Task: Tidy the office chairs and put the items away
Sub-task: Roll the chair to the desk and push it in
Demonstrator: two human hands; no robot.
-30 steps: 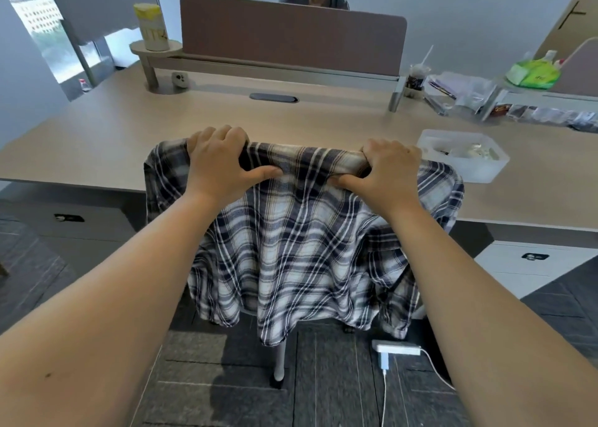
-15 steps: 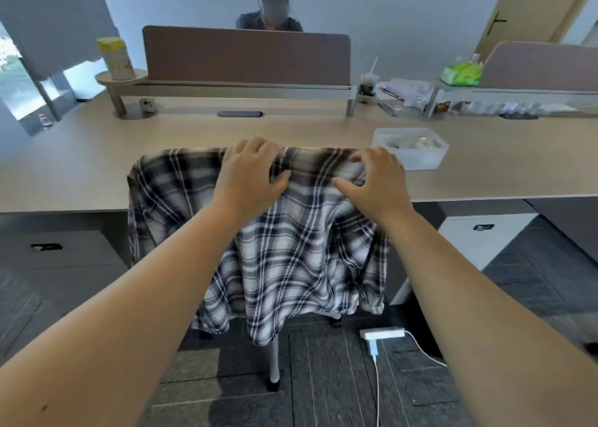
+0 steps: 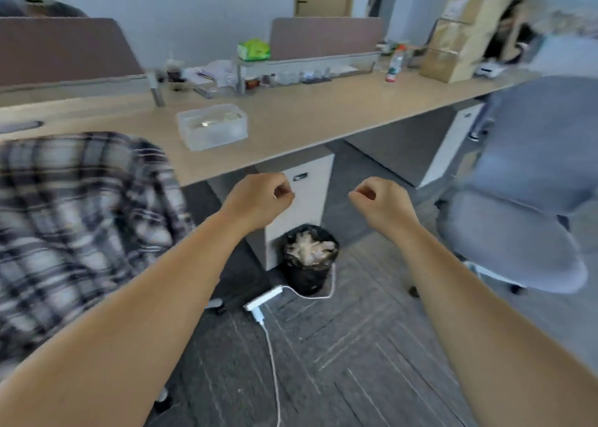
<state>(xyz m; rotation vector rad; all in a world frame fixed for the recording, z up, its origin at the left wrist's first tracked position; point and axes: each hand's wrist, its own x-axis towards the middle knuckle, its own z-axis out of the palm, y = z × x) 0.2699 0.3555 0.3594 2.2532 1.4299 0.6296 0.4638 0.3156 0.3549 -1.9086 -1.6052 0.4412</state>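
A plaid shirt (image 3: 74, 219) hangs over the back of an office chair at the left, tucked against the long wooden desk (image 3: 307, 119). A grey office chair (image 3: 530, 180) stands at the right, turned away from the desk and out on the floor. My left hand (image 3: 262, 200) and my right hand (image 3: 382, 203) hover in mid-air between the two chairs, both curled into loose fists with nothing in them. Neither hand touches a chair. The picture is blurred by head motion.
A clear plastic box (image 3: 212, 125) sits near the desk's front edge. Under the desk stand a white drawer unit (image 3: 301, 200) and a black bin (image 3: 309, 258) full of paper. A white power strip (image 3: 262, 300) and its cable lie on the floor. Cardboard boxes (image 3: 459, 34) stand far right.
Both hands have let go of the shirt-covered chair back and closed into fists. My view has swung right, so the plaid chair is now at the left and a grey chair has appeared.
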